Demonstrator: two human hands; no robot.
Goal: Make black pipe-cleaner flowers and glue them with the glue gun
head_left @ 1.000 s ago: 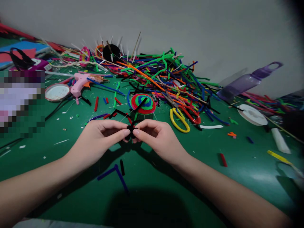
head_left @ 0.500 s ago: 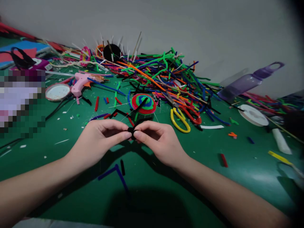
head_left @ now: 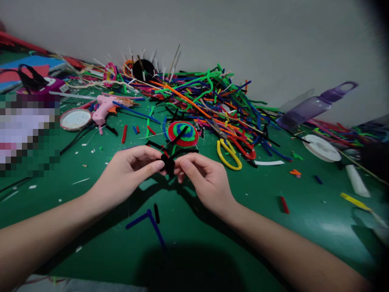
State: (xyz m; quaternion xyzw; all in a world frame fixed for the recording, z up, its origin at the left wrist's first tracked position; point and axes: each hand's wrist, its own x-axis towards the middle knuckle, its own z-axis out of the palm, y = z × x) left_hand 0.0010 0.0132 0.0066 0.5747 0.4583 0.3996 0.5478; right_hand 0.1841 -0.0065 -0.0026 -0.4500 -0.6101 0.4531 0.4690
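Observation:
A bent, coiled black pipe cleaner (head_left: 169,164) is held above the green table, with a loose end reaching right behind the fingers. My left hand (head_left: 133,168) pinches its left side between thumb and forefinger. At its right edge, my right hand (head_left: 205,176) has thumb and curled fingers closed on it; the exact contact is partly hidden. Just beyond the hands lies a round disc (head_left: 183,134) of coiled red, green and blue pipe cleaners, with a black strip across it. Nearer me are a bent blue pipe cleaner (head_left: 156,231) and a short black piece (head_left: 156,213).
A heap of coloured pipe cleaners (head_left: 206,87) lies against the wall. Scissors (head_left: 235,152) with red and yellow handles are beyond my right hand. To the left are a pink glue gun (head_left: 105,106) and a round lid (head_left: 75,119). A purple bottle (head_left: 317,106) leans at right.
My right thumb and fingers have shifted slightly right, so more of the black pipe cleaner and its loose end shows. My left hand keeps its pinch. The view has shifted a little.

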